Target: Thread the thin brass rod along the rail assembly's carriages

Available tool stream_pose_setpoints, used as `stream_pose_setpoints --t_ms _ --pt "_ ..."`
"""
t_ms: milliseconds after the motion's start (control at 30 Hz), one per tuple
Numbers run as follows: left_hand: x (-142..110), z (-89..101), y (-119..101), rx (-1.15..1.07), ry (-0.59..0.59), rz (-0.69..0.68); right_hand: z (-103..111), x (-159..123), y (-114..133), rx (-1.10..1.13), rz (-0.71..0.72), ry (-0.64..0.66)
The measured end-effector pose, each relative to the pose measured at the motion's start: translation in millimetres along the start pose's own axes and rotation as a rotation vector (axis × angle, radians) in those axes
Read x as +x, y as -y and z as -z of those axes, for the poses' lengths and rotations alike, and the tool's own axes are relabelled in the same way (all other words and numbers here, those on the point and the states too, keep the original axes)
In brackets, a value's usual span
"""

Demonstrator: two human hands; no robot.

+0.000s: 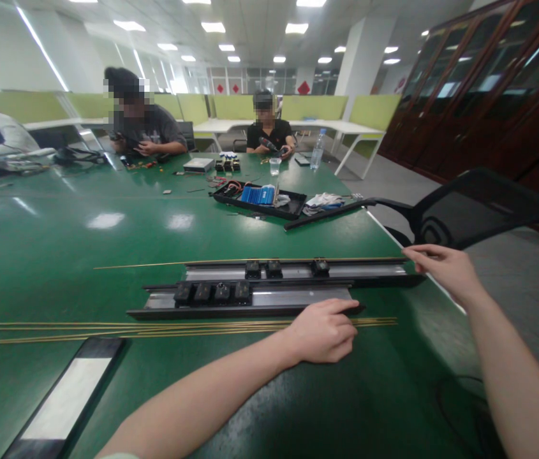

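My right hand [446, 271] is closed in a pinch at the right end of a thin brass rod [145, 264]. This rod runs along the back edge of the far black rail [369, 280], which carries several small black blocks [273, 268] in its silvery channel. My left hand [324, 331] lies at the right end of the near black rail [202, 313], its index finger stretched along the edge and the other fingers loosely bent; its thumb is hidden. More black blocks [222, 292] sit in the near rail's left half. Several loose brass rods [178, 331] lie in front, partly under my left hand.
A black-and-white flat panel [66, 398] lies front left. Further back are a black tray [293, 203] with blue pieces, a white cloth [324, 203], a cup [275, 167] and a bottle [317, 150]. A mesh chair [479, 207] stands right; people sit across the green table [145, 236].
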State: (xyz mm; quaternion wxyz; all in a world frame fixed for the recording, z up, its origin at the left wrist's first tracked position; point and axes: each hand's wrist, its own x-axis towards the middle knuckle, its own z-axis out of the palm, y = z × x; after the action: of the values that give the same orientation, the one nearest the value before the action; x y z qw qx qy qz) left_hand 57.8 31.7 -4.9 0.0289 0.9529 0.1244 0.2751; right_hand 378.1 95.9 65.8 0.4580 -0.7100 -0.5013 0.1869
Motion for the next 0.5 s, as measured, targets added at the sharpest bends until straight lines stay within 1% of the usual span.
stream_pose_setpoints --t_ms 100,200,267,400,500 --pt "0.3 0.3 -0.1 0.0 -0.001 -0.001 -4.3 -4.2 9.7 -0.061 0.068 0.056" --pt "0.3 -0.7 0.3 0.006 0.009 0.0 -16.2 -10.2 21.5 -0.107 0.176 0.132" --pt "0.1 -1.7 0.8 0.01 0.016 -0.003 -29.4 -15.9 30.5 -0.108 0.303 0.201" --pt "0.1 -2.6 1.0 0.01 0.002 -0.006 -60.0 -29.8 45.8 -0.086 0.49 0.314" --pt "0.4 -2.1 0.7 0.01 -0.003 -0.009 -76.7 -39.7 51.2 -0.063 0.524 0.333"
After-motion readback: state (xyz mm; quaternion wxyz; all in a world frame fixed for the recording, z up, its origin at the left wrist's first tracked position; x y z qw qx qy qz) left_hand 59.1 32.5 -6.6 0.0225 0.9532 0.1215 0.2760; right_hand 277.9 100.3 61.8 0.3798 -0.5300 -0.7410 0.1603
